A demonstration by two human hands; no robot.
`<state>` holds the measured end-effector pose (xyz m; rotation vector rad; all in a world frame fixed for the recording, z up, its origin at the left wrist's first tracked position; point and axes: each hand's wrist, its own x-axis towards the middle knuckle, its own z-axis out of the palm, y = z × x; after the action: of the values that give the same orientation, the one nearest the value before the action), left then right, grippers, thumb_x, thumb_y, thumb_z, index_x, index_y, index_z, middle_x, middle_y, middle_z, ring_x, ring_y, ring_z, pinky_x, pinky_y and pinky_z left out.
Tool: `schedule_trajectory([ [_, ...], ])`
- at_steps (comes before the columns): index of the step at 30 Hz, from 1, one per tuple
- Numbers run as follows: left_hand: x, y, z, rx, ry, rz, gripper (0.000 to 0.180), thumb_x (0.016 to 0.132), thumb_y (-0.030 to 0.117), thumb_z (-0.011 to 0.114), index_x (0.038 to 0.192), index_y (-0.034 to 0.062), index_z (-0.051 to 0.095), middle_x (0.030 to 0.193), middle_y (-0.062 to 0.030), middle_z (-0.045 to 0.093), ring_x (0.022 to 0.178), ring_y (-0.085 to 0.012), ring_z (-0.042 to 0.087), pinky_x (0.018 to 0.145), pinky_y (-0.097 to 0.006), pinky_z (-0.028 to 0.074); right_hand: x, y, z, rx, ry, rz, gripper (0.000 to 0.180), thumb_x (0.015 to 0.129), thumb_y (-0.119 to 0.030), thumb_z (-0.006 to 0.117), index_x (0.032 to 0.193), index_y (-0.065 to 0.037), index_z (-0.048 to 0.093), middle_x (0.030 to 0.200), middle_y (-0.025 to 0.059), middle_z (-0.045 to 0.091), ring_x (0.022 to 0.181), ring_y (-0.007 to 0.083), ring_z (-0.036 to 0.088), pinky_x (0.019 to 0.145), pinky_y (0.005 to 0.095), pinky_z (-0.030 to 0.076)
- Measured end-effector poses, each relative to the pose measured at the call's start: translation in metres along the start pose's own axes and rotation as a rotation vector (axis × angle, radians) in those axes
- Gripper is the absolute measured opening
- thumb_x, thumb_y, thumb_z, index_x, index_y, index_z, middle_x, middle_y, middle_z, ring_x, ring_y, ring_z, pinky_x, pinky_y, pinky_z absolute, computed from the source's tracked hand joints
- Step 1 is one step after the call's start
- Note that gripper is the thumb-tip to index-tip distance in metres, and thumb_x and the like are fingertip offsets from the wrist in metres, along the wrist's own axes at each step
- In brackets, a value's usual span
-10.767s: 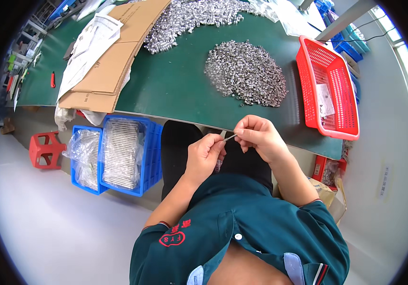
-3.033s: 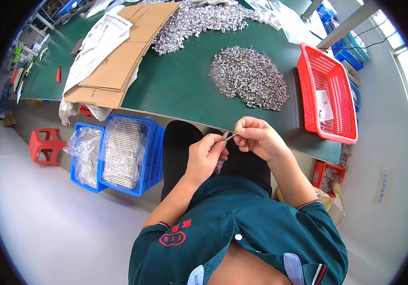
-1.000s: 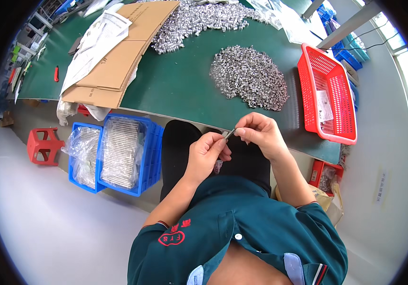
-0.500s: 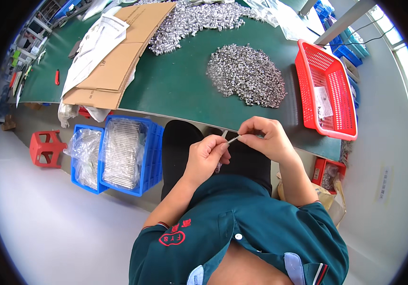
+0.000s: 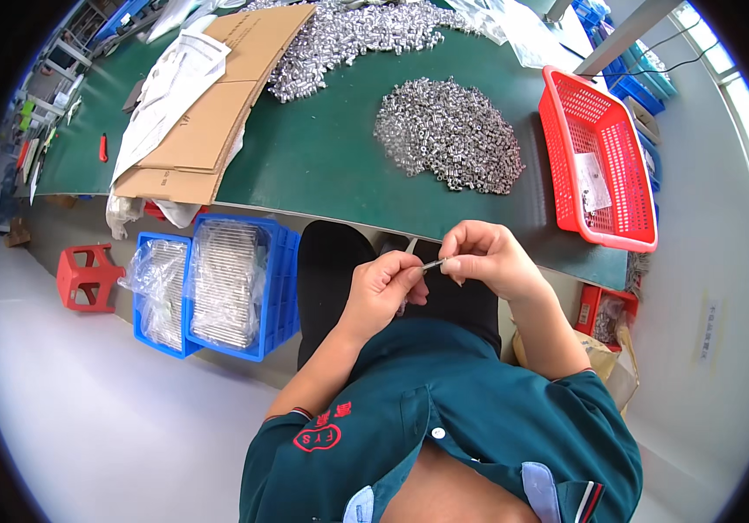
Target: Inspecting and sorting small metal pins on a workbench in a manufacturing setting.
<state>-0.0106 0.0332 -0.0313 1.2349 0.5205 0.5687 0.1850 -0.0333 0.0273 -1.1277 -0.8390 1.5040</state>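
Observation:
My left hand (image 5: 386,283) is closed on a thin metal rod (image 5: 432,264) that pokes out between thumb and forefinger. At the rod's other end, my right hand (image 5: 485,257) pinches with thumb and fingertips; whether a small part sits in that pinch is hidden. Both hands are held over my lap, just short of the green table's (image 5: 322,166) front edge. Past them on the tabletop lies a heap of small metal ring-like parts (image 5: 453,135). Some greyish bits show below my left fingers, too small to make out.
A red plastic basket (image 5: 558,166) stands right of the heap. Farther back lies a bigger pile of shiny metal parts (image 5: 331,48), beside flattened cardboard (image 5: 187,131) with papers. Blue crates (image 5: 283,288) of bagged metal rods and a red stool (image 5: 87,277) stand on the floor at left.
My right fingers have moved slightly down and turned, closing on the rod's end. Less of the rod shows between the hands. The view has shifted a little.

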Motion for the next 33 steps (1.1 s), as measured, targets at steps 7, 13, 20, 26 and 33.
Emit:
schedule_trajectory([
  [7,0.001,0.002,0.004,-0.004,0.072,0.076,0.009,0.092,0.007,0.056,0.091,-0.0013,0.061,0.07,-0.005,0.064,0.06,-0.0104,0.063,0.054,-0.022,0.05,0.004,0.015,0.007,0.411,-0.003,0.1,0.011,0.091,-0.014,0.059,0.09,-0.003,0.058,0.072,0.0037,0.057,0.061,0.0085,0.048,0.054,0.023,0.037],
  [13,0.002,0.007,0.006,0.126,0.103,0.138,0.008,0.092,0.006,0.056,0.09,-0.0015,0.061,0.07,-0.0057,0.064,0.06,-0.0107,0.063,0.054,-0.022,0.051,0.008,0.019,0.009,0.632,-0.088,0.21,0.01,0.089,-0.012,0.061,0.091,-0.003,0.058,0.07,0.0009,0.052,0.061,0.0087,0.045,0.053,0.0223,0.036],
  [20,0.003,0.004,0.005,-0.19,-0.003,-0.016,0.014,0.095,0.011,0.054,0.098,-0.0015,0.058,0.074,-0.0085,0.064,0.062,-0.0154,0.064,0.053,-0.026,0.052,0.0,0.029,0.027,-0.455,0.365,-0.379,0.009,0.084,-0.005,0.067,0.091,0.001,0.064,0.083,0.0034,0.063,0.075,0.0086,0.059,0.068,0.024,0.05],
  [26,0.005,0.006,0.002,-0.266,-0.022,-0.077,0.016,0.096,0.013,0.053,0.1,-0.0022,0.057,0.076,-0.0088,0.064,0.065,-0.0152,0.065,0.06,-0.025,0.053,0.003,0.02,0.022,-0.365,0.272,-0.149,0.016,0.083,-0.006,0.069,0.097,0.001,0.065,0.083,0.0025,0.062,0.077,0.008,0.059,0.069,0.023,0.049],
  [33,0.006,-0.003,-0.009,-0.3,0.076,-0.071,0.016,0.095,0.014,0.054,0.098,-0.0018,0.056,0.075,-0.0098,0.064,0.064,-0.0162,0.065,0.061,-0.026,0.054,0.043,0.003,-0.018,-1.103,0.654,-0.357,0.015,0.078,-0.007,0.069,0.093,-0.008,0.069,0.078,0.0057,0.059,0.073,0.0197,0.059,0.068,0.0304,0.049],
])
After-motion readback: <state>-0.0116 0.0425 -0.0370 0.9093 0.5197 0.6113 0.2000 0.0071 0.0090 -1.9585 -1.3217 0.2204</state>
